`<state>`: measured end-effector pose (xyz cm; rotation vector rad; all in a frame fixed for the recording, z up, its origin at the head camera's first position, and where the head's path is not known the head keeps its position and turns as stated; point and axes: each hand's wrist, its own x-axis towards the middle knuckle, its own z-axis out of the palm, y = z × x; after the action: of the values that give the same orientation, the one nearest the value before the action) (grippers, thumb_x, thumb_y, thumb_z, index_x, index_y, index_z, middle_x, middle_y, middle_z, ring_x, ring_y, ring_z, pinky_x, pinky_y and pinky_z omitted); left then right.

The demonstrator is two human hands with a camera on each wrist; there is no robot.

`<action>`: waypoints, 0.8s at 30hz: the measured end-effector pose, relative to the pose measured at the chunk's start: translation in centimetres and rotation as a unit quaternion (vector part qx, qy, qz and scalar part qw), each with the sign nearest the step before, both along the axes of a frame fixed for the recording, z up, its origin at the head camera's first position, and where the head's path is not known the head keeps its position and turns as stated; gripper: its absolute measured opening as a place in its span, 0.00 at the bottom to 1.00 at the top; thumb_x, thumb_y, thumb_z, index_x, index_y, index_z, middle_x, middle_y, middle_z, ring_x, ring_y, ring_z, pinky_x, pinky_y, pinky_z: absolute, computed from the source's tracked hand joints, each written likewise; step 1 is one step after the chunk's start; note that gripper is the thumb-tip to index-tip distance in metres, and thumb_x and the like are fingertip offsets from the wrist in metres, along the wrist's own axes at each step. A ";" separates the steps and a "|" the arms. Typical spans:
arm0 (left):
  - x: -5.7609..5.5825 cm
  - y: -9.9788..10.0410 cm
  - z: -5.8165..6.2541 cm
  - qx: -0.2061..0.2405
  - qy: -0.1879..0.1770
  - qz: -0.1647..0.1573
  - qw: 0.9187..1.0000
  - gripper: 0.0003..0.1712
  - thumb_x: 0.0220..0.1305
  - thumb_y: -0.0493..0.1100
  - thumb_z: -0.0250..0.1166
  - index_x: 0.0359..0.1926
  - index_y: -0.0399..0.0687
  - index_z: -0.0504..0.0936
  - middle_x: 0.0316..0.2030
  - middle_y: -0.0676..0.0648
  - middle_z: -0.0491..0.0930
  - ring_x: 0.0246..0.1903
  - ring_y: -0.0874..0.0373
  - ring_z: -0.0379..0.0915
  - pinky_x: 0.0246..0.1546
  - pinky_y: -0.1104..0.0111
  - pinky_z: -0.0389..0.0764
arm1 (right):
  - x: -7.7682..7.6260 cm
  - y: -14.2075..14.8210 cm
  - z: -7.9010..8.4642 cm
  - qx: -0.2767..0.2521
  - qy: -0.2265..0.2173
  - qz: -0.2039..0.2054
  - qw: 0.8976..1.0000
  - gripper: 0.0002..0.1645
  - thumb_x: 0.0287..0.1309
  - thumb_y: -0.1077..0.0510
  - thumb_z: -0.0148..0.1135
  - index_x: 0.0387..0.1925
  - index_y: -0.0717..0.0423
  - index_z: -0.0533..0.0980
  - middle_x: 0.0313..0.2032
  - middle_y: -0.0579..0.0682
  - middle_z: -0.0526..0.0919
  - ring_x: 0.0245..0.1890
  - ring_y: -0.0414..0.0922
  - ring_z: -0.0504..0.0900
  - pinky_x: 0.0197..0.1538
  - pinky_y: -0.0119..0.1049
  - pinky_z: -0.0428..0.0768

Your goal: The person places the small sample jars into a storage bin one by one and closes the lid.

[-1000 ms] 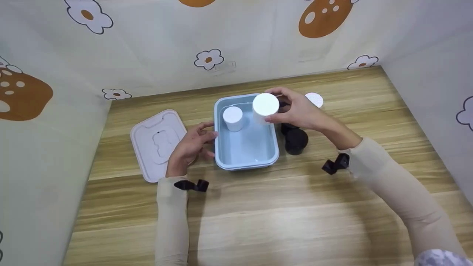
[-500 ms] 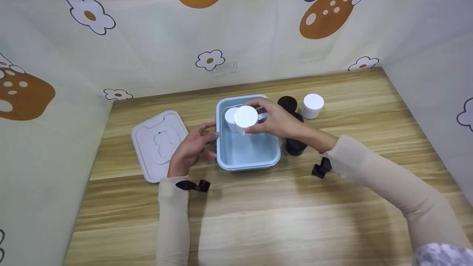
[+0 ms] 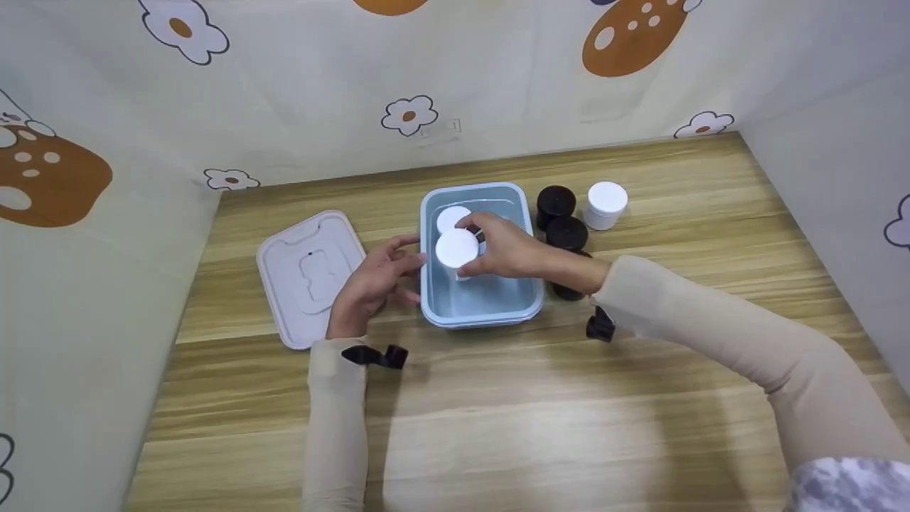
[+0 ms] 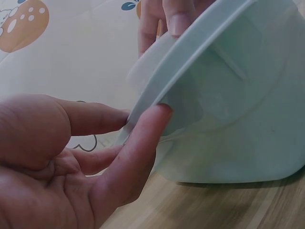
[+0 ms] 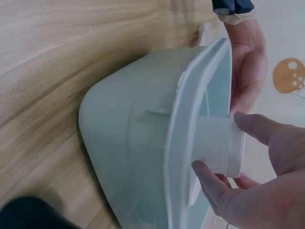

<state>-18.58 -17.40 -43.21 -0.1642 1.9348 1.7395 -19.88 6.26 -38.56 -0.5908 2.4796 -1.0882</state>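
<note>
A light blue plastic box (image 3: 483, 313) stands on the wooden table. My right hand (image 3: 508, 245) pinches a lidded white jar (image 3: 457, 247) between thumb and fingers. In the right wrist view this jar (image 5: 212, 143) is partly below the box's rim. Behind it a second white jar (image 3: 452, 215) stands inside the box, half covered in the head view. My left hand (image 3: 377, 281) is at the box's left side. In the left wrist view its fingertips touch the rim (image 4: 162, 86), with the fingers fairly straight.
To the right of the box, several black jars (image 3: 556, 203) stand in a row, the nearest partly hidden by my right forearm. Beside them is another white jar (image 3: 606, 205). A pale lid (image 3: 311, 270) lies flat at left. Patterned sheeting (image 3: 306, 92) walls the table's back and sides.
My right hand has carried the white jar from the box's back right corner leftward and forward, in front of the jar inside. The left hand has stayed at the rim.
</note>
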 end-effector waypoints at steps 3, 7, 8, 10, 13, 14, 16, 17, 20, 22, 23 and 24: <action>-0.1 0.0 0.0 -0.002 0.002 -0.005 1.000 0.30 0.73 0.44 0.59 0.73 0.52 0.63 0.59 0.37 0.77 0.55 0.45 0.80 0.33 0.58 0.91 | 0.0 -0.4 -0.5 0.011 -0.004 -0.013 1.000 0.43 0.48 0.58 0.78 0.63 0.64 0.67 0.61 0.61 0.76 0.61 0.56 0.76 0.68 0.47 0.77; -0.1 0.0 0.0 0.001 0.002 -0.005 1.000 0.29 0.74 0.44 0.59 0.72 0.52 0.64 0.58 0.38 0.77 0.55 0.44 0.79 0.34 0.57 0.91 | 0.1 -0.8 -1.1 0.028 -0.009 -0.027 0.999 0.42 0.48 0.58 0.79 0.61 0.65 0.67 0.60 0.62 0.76 0.59 0.56 0.76 0.67 0.46 0.76; -0.1 0.0 0.0 0.001 0.002 -0.006 1.000 0.29 0.74 0.44 0.59 0.72 0.52 0.64 0.58 0.38 0.77 0.55 0.44 0.79 0.34 0.56 0.91 | 0.1 -0.8 -1.3 0.032 -0.010 -0.030 0.999 0.42 0.48 0.58 0.79 0.61 0.65 0.67 0.59 0.62 0.77 0.59 0.55 0.76 0.67 0.46 0.76; -0.1 0.0 0.0 0.001 0.001 -0.005 1.000 0.29 0.73 0.44 0.59 0.72 0.53 0.64 0.57 0.38 0.78 0.55 0.44 0.79 0.34 0.56 0.91 | 0.1 -1.0 -1.5 0.036 -0.012 -0.038 0.999 0.41 0.47 0.59 0.79 0.60 0.65 0.67 0.58 0.62 0.77 0.58 0.55 0.76 0.66 0.46 0.76; -0.1 -0.1 0.0 0.002 -0.002 -0.005 1.000 0.29 0.73 0.44 0.59 0.72 0.53 0.64 0.58 0.38 0.78 0.55 0.44 0.79 0.35 0.55 0.91 | 0.0 -1.3 -1.8 0.040 -0.016 -0.053 0.998 0.41 0.46 0.59 0.79 0.58 0.66 0.67 0.56 0.62 0.77 0.55 0.53 0.75 0.66 0.45 0.76; -0.1 -0.1 0.0 0.003 -0.003 -0.005 1.000 0.29 0.73 0.44 0.59 0.72 0.53 0.64 0.58 0.38 0.78 0.55 0.43 0.79 0.36 0.55 0.91 | 0.0 -1.3 -1.9 0.041 -0.018 -0.057 0.997 0.41 0.46 0.59 0.79 0.58 0.66 0.67 0.56 0.62 0.77 0.55 0.53 0.75 0.66 0.45 0.76; -0.1 -0.1 -0.1 0.005 -0.005 -0.006 1.000 0.29 0.73 0.44 0.59 0.72 0.53 0.64 0.59 0.37 0.77 0.55 0.44 0.79 0.35 0.56 0.91 | 0.0 -1.4 -2.2 0.042 -0.019 -0.061 0.997 0.40 0.45 0.60 0.80 0.57 0.66 0.67 0.55 0.63 0.77 0.54 0.53 0.75 0.65 0.45 0.76; -0.1 -0.1 -0.1 0.006 -0.005 -0.006 1.000 0.29 0.73 0.44 0.59 0.72 0.53 0.64 0.59 0.37 0.77 0.55 0.44 0.79 0.34 0.56 0.91 | 0.0 -1.5 -2.2 0.041 -0.021 -0.062 0.997 0.40 0.45 0.60 0.80 0.56 0.66 0.67 0.55 0.63 0.78 0.54 0.53 0.75 0.65 0.44 0.76; -0.1 -0.1 -0.1 0.008 -0.001 -0.007 1.000 0.30 0.73 0.44 0.59 0.73 0.52 0.63 0.60 0.36 0.76 0.55 0.43 0.80 0.31 0.59 0.91 | 0.0 -1.6 -2.5 0.039 -0.025 -0.066 0.997 0.38 0.45 0.61 0.79 0.55 0.65 0.68 0.53 0.62 0.78 0.52 0.52 0.76 0.64 0.44 0.76; -0.1 -0.1 -0.2 0.013 0.006 -0.007 1.000 0.30 0.74 0.43 0.59 0.73 0.51 0.63 0.60 0.35 0.76 0.56 0.43 0.79 0.29 0.61 0.90 | 0.0 -1.7 -2.6 0.037 -0.028 -0.070 0.996 0.37 0.45 0.61 0.79 0.54 0.65 0.68 0.52 0.61 0.79 0.51 0.51 0.76 0.62 0.43 0.77; 0.0 0.0 -0.1 0.015 0.008 -0.007 1.000 0.30 0.74 0.42 0.59 0.73 0.50 0.62 0.60 0.35 0.76 0.57 0.42 0.79 0.28 0.62 0.90 | 0.0 -1.8 -2.6 0.036 -0.029 -0.072 0.996 0.37 0.46 0.61 0.79 0.54 0.64 0.67 0.52 0.60 0.79 0.50 0.50 0.76 0.61 0.42 0.77; 0.0 0.0 -0.1 0.016 0.010 -0.006 1.000 0.30 0.74 0.42 0.58 0.73 0.50 0.62 0.59 0.36 0.76 0.58 0.42 0.78 0.26 0.63 0.90 | 0.0 -1.9 -2.7 0.035 -0.029 -0.074 0.996 0.37 0.46 0.61 0.79 0.54 0.64 0.67 0.51 0.60 0.79 0.49 0.50 0.76 0.61 0.42 0.77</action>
<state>-18.58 -17.42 -43.35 -0.1234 1.9178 1.7702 -19.89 4.35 -41.22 -0.3554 2.5311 -1.0513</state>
